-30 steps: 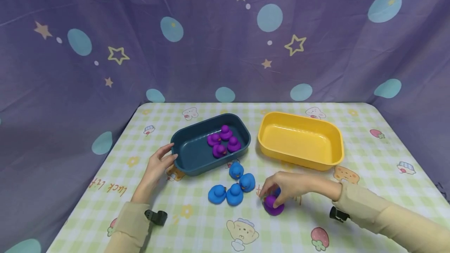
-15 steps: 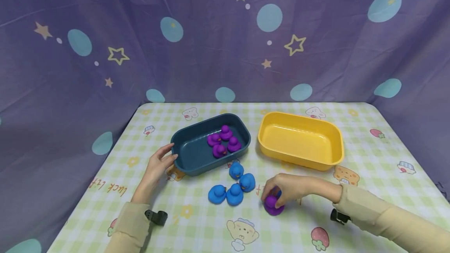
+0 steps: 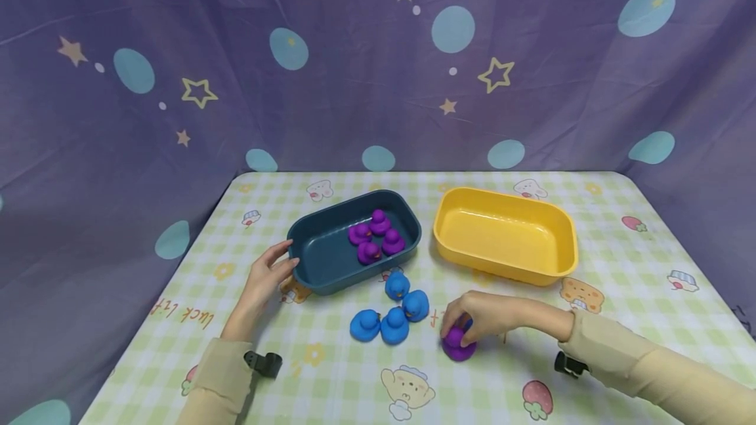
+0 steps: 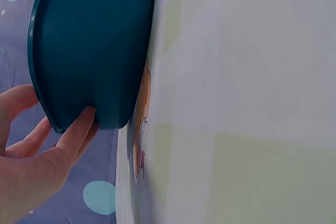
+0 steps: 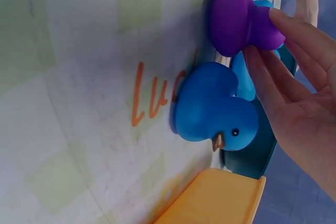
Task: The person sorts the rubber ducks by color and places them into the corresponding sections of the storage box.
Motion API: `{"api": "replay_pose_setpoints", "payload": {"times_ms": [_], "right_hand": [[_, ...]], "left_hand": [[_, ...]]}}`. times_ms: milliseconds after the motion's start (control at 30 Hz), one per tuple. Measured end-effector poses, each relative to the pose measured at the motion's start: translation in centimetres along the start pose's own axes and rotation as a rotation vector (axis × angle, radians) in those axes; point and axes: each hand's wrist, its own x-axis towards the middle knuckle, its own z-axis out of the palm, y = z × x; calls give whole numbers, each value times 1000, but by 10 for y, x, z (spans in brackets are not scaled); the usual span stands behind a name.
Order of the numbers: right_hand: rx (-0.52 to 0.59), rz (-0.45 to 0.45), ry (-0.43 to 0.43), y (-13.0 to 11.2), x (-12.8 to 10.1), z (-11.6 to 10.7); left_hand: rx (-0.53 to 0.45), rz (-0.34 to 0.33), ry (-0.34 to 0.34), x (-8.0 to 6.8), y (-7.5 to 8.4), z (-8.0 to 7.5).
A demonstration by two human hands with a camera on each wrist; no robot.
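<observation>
My right hand [image 3: 487,313] pinches a purple rubber duck [image 3: 457,346] by its head, at the front right of the mat. In the right wrist view the thumb and a finger lie on either side of that duck [image 5: 228,22]. Close beside it stands a blue rubber duck [image 5: 205,103], mostly hidden by the hand in the head view. My left hand [image 3: 266,277] grips the left end of a dark teal tub [image 3: 321,254]. Its fingers [image 4: 79,124] lie against the outer wall and rim. Several purple ducks [image 3: 369,253] sit inside the tub.
Several blue rubber ducks [image 3: 394,326] stand in a cluster between the teal tub and my right hand. A yellow tub [image 3: 504,271] with nothing in it stands at the back right. The checked mat [image 3: 331,385] covers the table, with a purple curtain [image 3: 354,110] behind.
My right fingers have closed in round the purple duck's head, and the duck has shifted very slightly. The left hand and both tubs have stayed put.
</observation>
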Motion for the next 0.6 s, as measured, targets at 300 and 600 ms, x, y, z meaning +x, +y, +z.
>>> {"api": "replay_pose_setpoints", "payload": {"times_ms": [300, 600], "right_hand": [[-51, -31, 23, -4, 4, -8], [-29, 26, 29, -10, 8, -15]], "left_hand": [[-5, 2, 7, 1, 0, 1], [2, -10, 3, 0, 1, 1]]}}
